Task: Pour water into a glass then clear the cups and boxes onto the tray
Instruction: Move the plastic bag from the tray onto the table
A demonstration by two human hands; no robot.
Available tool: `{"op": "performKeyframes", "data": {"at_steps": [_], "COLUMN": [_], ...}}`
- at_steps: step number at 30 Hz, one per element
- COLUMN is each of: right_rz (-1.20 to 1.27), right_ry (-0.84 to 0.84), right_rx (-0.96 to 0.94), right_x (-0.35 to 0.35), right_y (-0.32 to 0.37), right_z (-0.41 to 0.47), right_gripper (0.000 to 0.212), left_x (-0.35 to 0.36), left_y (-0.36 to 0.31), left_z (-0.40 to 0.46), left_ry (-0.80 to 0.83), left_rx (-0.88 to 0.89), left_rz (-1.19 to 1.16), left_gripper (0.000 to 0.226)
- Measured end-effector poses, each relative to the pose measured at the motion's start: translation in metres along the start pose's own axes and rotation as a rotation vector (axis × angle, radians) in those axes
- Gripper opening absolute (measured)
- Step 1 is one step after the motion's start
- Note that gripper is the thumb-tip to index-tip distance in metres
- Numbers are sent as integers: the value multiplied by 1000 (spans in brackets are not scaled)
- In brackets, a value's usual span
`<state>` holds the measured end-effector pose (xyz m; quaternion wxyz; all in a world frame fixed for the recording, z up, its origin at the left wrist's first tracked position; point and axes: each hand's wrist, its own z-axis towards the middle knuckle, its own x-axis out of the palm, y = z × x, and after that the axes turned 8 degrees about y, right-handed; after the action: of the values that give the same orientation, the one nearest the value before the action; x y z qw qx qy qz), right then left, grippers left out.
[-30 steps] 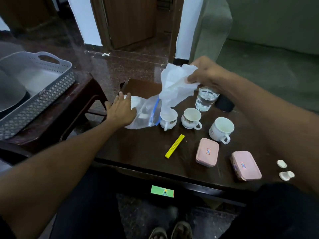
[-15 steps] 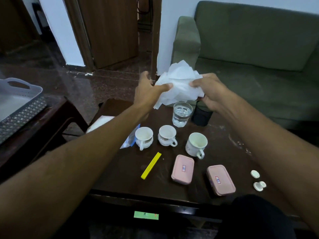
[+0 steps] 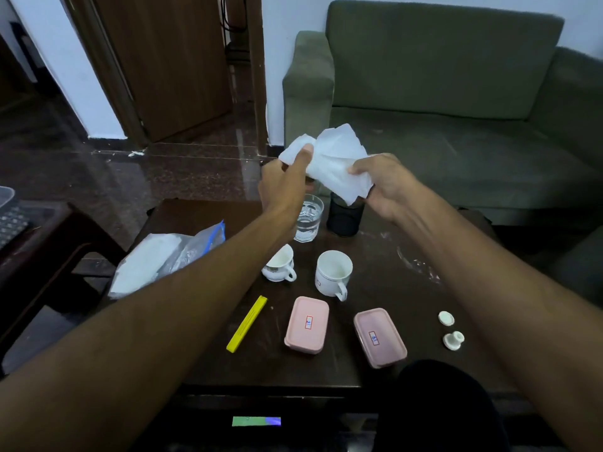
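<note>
White and crumpled, a tissue [image 3: 332,164] is held up above the far side of the dark wooden table [image 3: 385,275] by both hands. The left hand [image 3: 284,187] pinches its left edge, thumb on the near face, other fingers curled behind the paper; the right hand [image 3: 381,184] grips the right edge with fingers curled into the folds.

Directly below the hands stands the glass [image 3: 308,221], holding water, with a black cylindrical container [image 3: 345,216] just beside it on the right. Nearer the camera sit a small patterned cup [image 3: 280,265] (partly hidden by the left forearm) and a taller white cup [image 3: 333,272], near each other but apart, both upright with handles toward the viewer. Closer still lie two closed pink boxes, one [image 3: 306,324] in the middle and one [image 3: 380,337] to its right, apart. A yellow strip [image 3: 247,323] lies left of the boxes, and two small white caps [image 3: 450,329] lie at the right. A clear zip bag [image 3: 169,256] of white sheets rests at the table's left edge. Only a grey corner of the tray [image 3: 9,216] shows at far left, on another table.
</note>
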<state>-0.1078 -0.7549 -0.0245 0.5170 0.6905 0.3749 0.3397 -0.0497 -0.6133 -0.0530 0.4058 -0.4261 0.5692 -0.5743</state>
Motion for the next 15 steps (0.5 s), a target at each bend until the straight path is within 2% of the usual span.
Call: {"op": "performKeyframes", "data": {"at_steps": [4, 8, 10, 15], "right_rz": [-131, -277, -311, -290], "right_ry": [19, 98, 114, 28], "right_rx": [3, -39, -47, -37], "right_x": [-14, -28, -33, -39], "right_y": [-5, -7, -9, -13], "right_z": [4, 10, 12, 21], "right_gripper": [48, 29, 32, 42], "left_x": [22, 39, 45, 59], "left_y": [1, 8, 11, 5], "left_z": [10, 14, 17, 25], "left_ry": [81, 70, 58, 132], "left_rx": [-104, -152, -157, -171], "left_rz": [-255, -190, -179, -277], "left_gripper": [43, 55, 54, 49]}}
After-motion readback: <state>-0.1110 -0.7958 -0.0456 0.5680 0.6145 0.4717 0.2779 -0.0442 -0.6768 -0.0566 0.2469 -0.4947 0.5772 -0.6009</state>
